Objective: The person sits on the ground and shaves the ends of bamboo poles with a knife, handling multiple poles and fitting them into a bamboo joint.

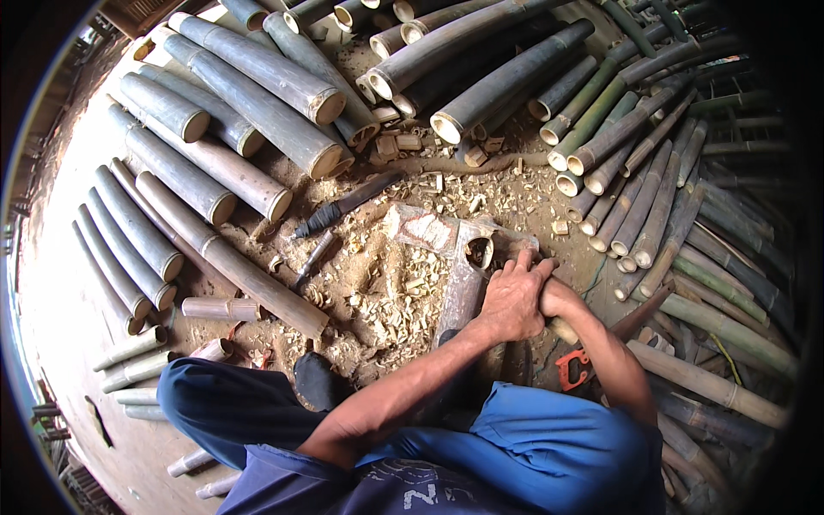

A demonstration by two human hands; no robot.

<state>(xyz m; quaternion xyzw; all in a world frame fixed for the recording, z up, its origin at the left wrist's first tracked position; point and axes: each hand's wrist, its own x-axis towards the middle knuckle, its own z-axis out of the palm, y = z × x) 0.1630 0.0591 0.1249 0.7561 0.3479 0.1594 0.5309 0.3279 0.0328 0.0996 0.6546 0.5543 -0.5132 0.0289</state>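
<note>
Both hands meet over the same piece: my left hand (pixel 512 300) lies on top, fingers curled and closed around the upper part of a short bamboo section (pixel 463 287), and my right hand (pixel 556 300) is tucked just beside and partly under it, so I cannot tell whether its fingers are closed or loose. That bamboo section stands tilted between my knees, its hollow cut end (pixel 479 251) facing up and away from me, its lower end hidden behind my left forearm. It rests against a pale, chipped wooden block (pixel 427 230) lying on the ground just beyond it. Around the block I see a thick scatter of light wood chips (pixel 403 296) over the dirt. To the left of the block lies a long dark blade with a wrapped handle (pixel 343 206), and near it a smaller metal tool (pixel 311 262), both flat on the ground and well apart from my hands. By my right forearm a saw with an orange handle (pixel 573 369) lies on the ground, its dark blade running up to the right. Thick grey bamboo poles (pixel 257 94) are stacked to the upper left with their cut ends toward me, and thinner greenish poles (pixel 652 189) fan out on the right. My blue trousers (pixel 549 446) fill the lower edge of the view.
</note>
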